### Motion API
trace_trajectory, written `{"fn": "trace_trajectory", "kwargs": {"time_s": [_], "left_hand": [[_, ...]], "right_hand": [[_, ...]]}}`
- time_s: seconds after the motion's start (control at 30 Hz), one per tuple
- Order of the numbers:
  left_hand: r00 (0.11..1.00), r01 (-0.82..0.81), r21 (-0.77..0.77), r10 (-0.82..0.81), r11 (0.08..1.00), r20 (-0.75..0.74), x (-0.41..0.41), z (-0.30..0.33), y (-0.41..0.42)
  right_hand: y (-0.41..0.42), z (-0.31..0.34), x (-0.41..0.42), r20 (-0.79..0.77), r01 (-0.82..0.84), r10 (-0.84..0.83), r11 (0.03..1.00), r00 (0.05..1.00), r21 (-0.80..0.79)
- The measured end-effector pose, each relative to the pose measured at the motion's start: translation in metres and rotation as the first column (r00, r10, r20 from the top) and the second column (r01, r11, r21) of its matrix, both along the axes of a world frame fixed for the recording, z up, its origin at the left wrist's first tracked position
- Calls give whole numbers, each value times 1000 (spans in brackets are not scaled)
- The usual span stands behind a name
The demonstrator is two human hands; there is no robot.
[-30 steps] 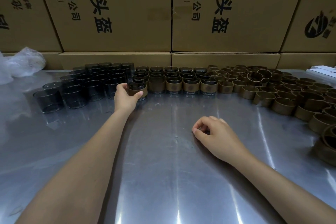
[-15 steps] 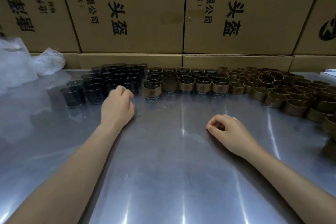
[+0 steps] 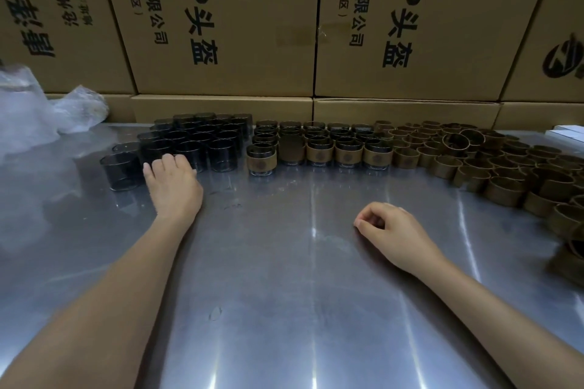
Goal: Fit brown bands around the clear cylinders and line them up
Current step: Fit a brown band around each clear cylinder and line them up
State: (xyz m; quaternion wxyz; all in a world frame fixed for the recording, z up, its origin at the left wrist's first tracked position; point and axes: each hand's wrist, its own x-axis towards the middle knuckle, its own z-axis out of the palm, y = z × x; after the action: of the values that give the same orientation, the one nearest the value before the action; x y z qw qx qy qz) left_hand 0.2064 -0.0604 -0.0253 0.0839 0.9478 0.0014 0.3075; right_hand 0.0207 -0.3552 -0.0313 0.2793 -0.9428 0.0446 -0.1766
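On the table [image 3: 284,309], bare cylinders [image 3: 189,142] stand left of banded cylinders [image 3: 319,148], loose bands [image 3: 474,164] right.

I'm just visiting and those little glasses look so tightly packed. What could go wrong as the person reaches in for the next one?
1. The left hand reaches into a tight cluster of bare cylinders; pulling one out may knock its neighbours over.
2. The newest banded cylinder stands slightly forward of its row, so the line may drift.
3. The loose bands lie heaped near the table's right side and could roll off.
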Motion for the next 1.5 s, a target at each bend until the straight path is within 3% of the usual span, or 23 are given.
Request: {"fn": "trace_trajectory", "kwargs": {"time_s": [0.3,0.47,0.57,0.77,0.97,1.07,1.27,1.5], "left_hand": [[931,361,11,-361,933,44,-79,4,-45],[777,629,-34,-625,777,79,-132,1,-96],[675,738,-93,-732,668,92,-160,-2,-132],[683,703,-355,-724,616,95,-164,-1,-154],[599,599,-730,-789,328,136,-156,0,-152],[596,515,-836,-779,187,193,-153,1,-150],[611,630,-708,-767,321,197,-151,0,-147],[664,539,-737,-744,408,74,-148,-1,-148]], "right_hand": [[3,2,0,-13,16,-16,1000,1000,-5],[5,4,-2,-17,-4,4,1000,1000,5],[6,6,-6,-80,-87,80,993,994,-84],[6,8,-10,-94,-115,106,989,990,-97],[3,7,-9,53,-180,172,938,984,296],[2,5,-8,177,-172,119,930,977,325],[11,11,-16,409,-103,9,972,913,209],[11,11,-14,349,-45,-21,983,937,178]]}}
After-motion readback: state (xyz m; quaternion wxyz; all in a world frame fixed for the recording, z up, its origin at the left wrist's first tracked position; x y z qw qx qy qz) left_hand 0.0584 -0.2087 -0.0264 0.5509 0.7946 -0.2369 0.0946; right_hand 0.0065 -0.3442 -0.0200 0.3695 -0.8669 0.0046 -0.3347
